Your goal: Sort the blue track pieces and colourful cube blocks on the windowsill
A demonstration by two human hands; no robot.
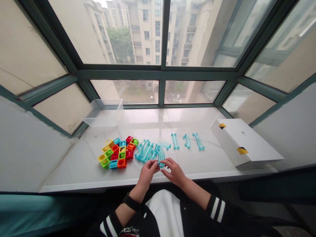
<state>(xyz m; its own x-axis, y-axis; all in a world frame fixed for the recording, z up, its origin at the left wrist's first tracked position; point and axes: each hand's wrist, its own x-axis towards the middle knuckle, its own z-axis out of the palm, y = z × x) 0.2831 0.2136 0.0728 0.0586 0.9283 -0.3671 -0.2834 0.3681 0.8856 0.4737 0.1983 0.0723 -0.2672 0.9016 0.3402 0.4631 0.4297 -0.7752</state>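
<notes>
A translucent blue curved track piece [161,153] is pinched between the thumb and fingers of my left hand [150,168], near the counter's front edge. My right hand [174,171] is at the same piece's near end, its fingertips close to or touching it, thumb and index finger apart. Just beyond my left hand lies a pile of translucent blue track pieces [145,149], straight and curved. To the right, a straight track piece [175,141], a short curved piece [187,141] and another longer piece [198,142] lie separately in a row.
Left of the pile sit several coloured square blocks [122,154] in red, green, blue, yellow and orange. A clear plastic bin [105,121] stands at the back left. On the right is a white box [247,141] with yellow-black tape. Windows border the white counter [74,171].
</notes>
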